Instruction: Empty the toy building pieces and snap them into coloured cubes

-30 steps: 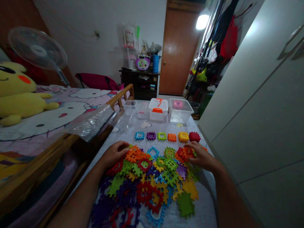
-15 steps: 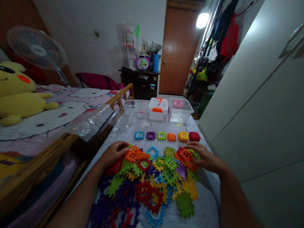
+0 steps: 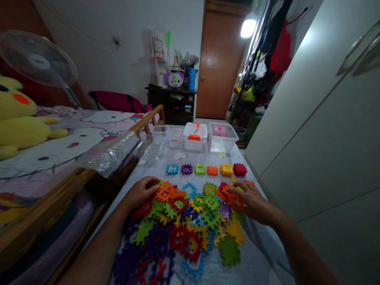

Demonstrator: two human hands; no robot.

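Observation:
A heap of colourful interlocking toy blocks [image 3: 178, 211], flat with notched edges, spreads across the cloth-covered surface in front of me. At its left edge, my left hand [image 3: 143, 194] rests with curved, loosely parted fingers beside an orange block [image 3: 165, 192]. My right hand [image 3: 252, 200] reaches over the heap's right side, fingers apart, above orange and red blocks [image 3: 227, 192]; its fingertips partly cover them, and contact is hard to judge. Behind the heap runs a row of blocks sorted by colour: blue [image 3: 172, 169], purple [image 3: 187, 169], green [image 3: 200, 169], orange [image 3: 212, 170], yellow [image 3: 226, 170] and red [image 3: 240, 170].
Beyond the row stand a lidded clear box [image 3: 194, 143] with an orange latch and an open clear bin [image 3: 223, 145]. Smaller clear containers [image 3: 160, 136] are left of them. A wooden bed rail [image 3: 86, 186] borders the left; a white cabinet [image 3: 320, 138] borders the right.
My right hand has shifted slightly left and lower over the blocks, covering more of a green one. My left hand stays in place. The view has turned slightly.

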